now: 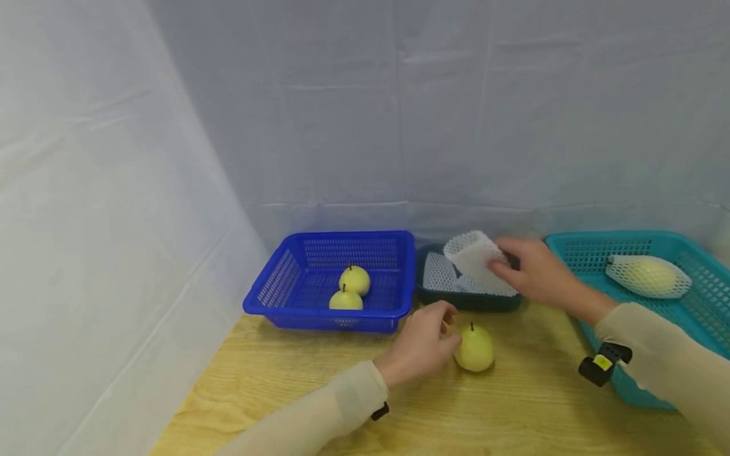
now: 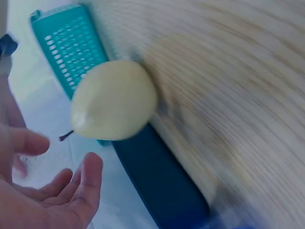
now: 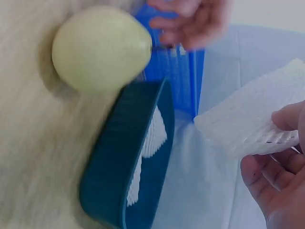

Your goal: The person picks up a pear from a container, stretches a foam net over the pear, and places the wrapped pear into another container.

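Observation:
A white foam net sleeve (image 1: 478, 258) is pinched between the thumb and fingers of my right hand (image 1: 533, 269), held above a dark green tray (image 1: 467, 302). More white foam net sleeves (image 1: 439, 273) lie in that tray. On the wooden table a yellow pear (image 1: 475, 348) stands upright, its stem pointing up. Just left of the pear is my left hand (image 1: 424, 342), fingers loosely bent with nothing in them. In the left wrist view a gap shows between those fingers and the pear (image 2: 114, 100).
A blue basket (image 1: 336, 313) with two pears (image 1: 355, 280) stands at the left. At the right a teal basket (image 1: 599, 239) holds a pear in a foam net (image 1: 650, 277). White sheeting (image 1: 342, 126) hangs behind and along the left.

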Available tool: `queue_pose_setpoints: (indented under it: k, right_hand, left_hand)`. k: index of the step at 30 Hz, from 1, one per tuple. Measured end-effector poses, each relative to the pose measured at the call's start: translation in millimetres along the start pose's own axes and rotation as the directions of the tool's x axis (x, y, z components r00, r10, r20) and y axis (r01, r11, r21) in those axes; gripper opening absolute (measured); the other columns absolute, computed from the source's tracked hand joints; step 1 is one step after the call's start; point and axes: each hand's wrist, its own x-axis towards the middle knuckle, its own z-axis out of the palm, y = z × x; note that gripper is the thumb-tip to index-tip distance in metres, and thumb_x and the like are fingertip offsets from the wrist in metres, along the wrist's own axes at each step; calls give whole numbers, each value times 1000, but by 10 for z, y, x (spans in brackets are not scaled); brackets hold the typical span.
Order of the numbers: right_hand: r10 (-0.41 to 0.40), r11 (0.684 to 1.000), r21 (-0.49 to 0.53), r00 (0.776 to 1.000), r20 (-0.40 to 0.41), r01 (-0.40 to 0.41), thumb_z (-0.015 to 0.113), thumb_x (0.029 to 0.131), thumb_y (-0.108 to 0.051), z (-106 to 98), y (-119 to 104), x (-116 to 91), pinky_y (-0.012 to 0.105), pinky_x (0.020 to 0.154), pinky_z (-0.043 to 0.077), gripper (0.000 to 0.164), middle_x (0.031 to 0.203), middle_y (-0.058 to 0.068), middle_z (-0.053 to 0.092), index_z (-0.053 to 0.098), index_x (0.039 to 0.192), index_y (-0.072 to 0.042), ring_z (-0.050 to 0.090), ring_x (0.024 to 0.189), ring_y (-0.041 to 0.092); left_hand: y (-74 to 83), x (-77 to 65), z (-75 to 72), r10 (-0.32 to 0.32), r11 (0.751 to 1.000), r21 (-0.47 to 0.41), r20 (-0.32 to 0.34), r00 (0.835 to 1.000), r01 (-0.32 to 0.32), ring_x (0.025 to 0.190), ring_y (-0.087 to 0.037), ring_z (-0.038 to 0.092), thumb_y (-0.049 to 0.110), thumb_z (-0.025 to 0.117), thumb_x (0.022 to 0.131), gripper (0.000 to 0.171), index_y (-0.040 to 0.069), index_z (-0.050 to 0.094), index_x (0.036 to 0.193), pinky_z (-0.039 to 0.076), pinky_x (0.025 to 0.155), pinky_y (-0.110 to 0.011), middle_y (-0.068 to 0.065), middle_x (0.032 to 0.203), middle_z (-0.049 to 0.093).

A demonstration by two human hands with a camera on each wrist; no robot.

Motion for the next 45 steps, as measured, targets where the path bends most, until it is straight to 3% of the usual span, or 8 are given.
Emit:
queue_pose_setpoints:
  k: [3, 6, 11, 15, 24, 32, 37, 45]
  right_hand:
    - [25, 998, 61, 999, -26, -23, 62, 101, -25, 5, -89, -82, 27, 54, 44, 12, 78, 0, 62, 65, 109, -16, 50, 59, 8]
    - [63, 991, 121, 997, -41, -57, 63, 101, -24, 39, -157, -158, 27, 57, 50, 24, 94, 5, 69, 64, 123, -13, 60, 68, 10]
    - [86, 975, 212, 995, -58, -71, 64, 100, -18, 109, -256, -261, 26, 66, 57, 36, 114, 13, 70, 59, 134, -8, 71, 88, 17]
    - [84, 967, 247, 994, -66, -65, 65, 99, -15, 154, -331, -320, 27, 61, 56, 35, 111, 13, 70, 59, 133, -8, 70, 80, 14]
    - [80, 954, 293, 996, -43, -64, 67, 97, -13, 212, -425, -408, 28, 56, 52, 35, 103, 11, 70, 59, 130, -6, 65, 71, 8]
    - [69, 971, 231, 997, -15, -64, 71, 91, -5, 242, -445, -504, 28, 63, 56, 39, 107, 10, 70, 60, 128, -3, 65, 79, 10]
    - [39, 969, 244, 999, -14, -35, 57, 92, 8, 244, -430, -545, 29, 69, 55, 43, 112, 9, 69, 58, 134, -4, 62, 88, 11]
    - [267, 847, 465, 963, 44, -256, 41, 110, -19, 230, -382, -535, 31, 72, 57, 36, 109, 17, 66, 58, 134, 1, 63, 87, 11]
  left_hand:
    - [57, 38, -22, -51, 984, -173, -32, 998, 45, 88, -2, 63, 23, 60, 97, 30, 12, 63, 125, 52, 74, -19, 2, 108, 70]
    - [116, 78, -34, -129, 925, -362, -18, 991, 114, 86, -6, 67, 25, 57, 100, 33, 11, 62, 129, 55, 72, -23, -1, 109, 73]
    - [196, 154, -36, -243, 710, -662, 91, 966, 241, 79, -14, 68, 26, 54, 103, 35, 9, 59, 133, 55, 62, -27, -6, 108, 73]
    - [235, 190, -40, -280, 536, -795, 151, 948, 285, 75, -13, 65, 25, 53, 102, 33, 5, 62, 127, 51, 59, -24, -10, 106, 72]
    - [273, 216, -57, -327, 315, -883, 245, 913, 349, 70, -12, 57, 22, 61, 95, 14, 9, 64, 96, 45, 55, -21, 0, 81, 62]
    - [264, 210, -53, -327, 279, -894, 256, 910, 351, 66, -11, 49, 15, 58, 91, 6, 12, 58, 86, 40, 52, -21, -1, 76, 55]
    - [247, 213, -53, -314, 257, -912, 234, 920, 320, 62, -12, 47, 11, 53, 88, 4, 11, 56, 86, 36, 51, -21, -4, 77, 52]
    - [256, 242, -30, -276, 247, -914, 253, 927, 322, 50, -8, 40, 11, 50, 88, 5, 12, 52, 84, 29, 48, -21, 0, 61, 47]
